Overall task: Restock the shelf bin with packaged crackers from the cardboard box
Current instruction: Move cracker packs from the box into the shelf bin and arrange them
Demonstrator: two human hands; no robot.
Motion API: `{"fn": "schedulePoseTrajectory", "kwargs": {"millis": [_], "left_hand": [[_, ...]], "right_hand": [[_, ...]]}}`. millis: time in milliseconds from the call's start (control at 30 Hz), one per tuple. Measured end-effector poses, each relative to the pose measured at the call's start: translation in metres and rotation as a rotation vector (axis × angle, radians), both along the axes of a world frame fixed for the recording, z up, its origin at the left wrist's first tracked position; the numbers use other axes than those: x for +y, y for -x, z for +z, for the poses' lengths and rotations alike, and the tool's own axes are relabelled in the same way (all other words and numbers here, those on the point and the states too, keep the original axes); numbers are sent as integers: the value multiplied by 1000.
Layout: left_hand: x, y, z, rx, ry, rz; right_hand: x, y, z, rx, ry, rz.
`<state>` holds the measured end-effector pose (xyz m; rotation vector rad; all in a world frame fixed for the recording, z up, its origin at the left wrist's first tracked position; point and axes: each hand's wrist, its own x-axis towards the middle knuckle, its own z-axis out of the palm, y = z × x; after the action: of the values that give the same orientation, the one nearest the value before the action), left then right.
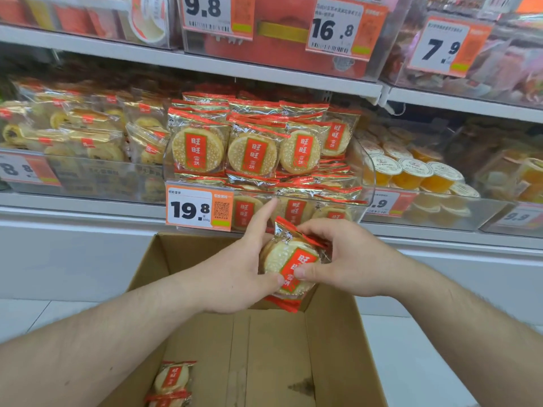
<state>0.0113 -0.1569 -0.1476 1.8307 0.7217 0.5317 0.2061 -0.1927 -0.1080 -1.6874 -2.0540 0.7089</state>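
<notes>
Pinched between both hands, left (241, 268) and right (338, 259), a stack of cracker packets (289, 264) is held above the cardboard box (276, 348), just below the stocked shelf bin (364, 171).

Red-labelled cracker packs (289, 267) held above the open cardboard box (205, 327), before the nearly full clear bin (365, 171).

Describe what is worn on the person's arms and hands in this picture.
Nothing is worn that the view shows. Both forearms are bare from the bottom edge of the picture to the wrists, with no sleeve in sight. The left hand and the right hand have no gloves, and no watch, bracelet or ring can be seen. The fingernails are short and unpainted.
</notes>
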Motion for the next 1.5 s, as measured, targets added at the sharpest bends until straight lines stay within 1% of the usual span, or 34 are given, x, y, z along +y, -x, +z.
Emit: {"fn": "schedulePoseTrajectory", "kwargs": {"millis": [100,167,233,300,333,400,467,500,533,600,633,700,767,867,1000,1100,1200,1333,1400,1500], "left_hand": [[5,-6,10,114,-77,-40],[8,-11,20,203,-168,-46],[12,-16,31,238,-236,-57],[16,-27,42,168,-272,-19],[19,-34,45,111,-307,44],[24,-47,49,-18,-421,244],[30,-56,51,-116,-536,417],[34,-58,51,-116,-590,467],[39,-59,49,-70,-664,497],[51,-61,41,101,-835,494],[57,-62,37,184,-897,480],[65,-64,29,307,-952,459],[68,-66,22,362,-970,449],[71,-64,13,323,-996,442],[76,-62,4,285,-1054,432],[77,-63,3,286,-1097,425],[77,-63,2,291,-1122,434],[78,-63,-2,299,-1147,438],[78,-63,-3,290,-1140,440],[78,-62,-4,270,-1128,437]], "right_hand": [[-2,-8,5,48,11,-10],[-3,-13,10,120,35,-1],[-3,-20,15,183,51,8],[-1,-31,22,242,48,-25],[-1,-38,27,302,52,-64],[2,-53,36,452,29,-168],[7,-68,47,577,-90,-295],[12,-77,53,606,-183,-351],[17,-83,60,616,-273,-396],[31,-93,70,506,-431,-454],[39,-95,74,404,-488,-466],[56,-96,76,232,-565,-474],[69,-96,75,96,-593,-494],[81,-97,67,-4,-576,-574],[92,-93,62,-109,-530,-590],[104,-87,67,-324,-503,-577],[123,-79,76,-543,-418,-550],[147,-71,79,-697,-318,-444],[154,-70,76,-756,-324,-425],[159,-69,71,-825,-420,-423]]}}
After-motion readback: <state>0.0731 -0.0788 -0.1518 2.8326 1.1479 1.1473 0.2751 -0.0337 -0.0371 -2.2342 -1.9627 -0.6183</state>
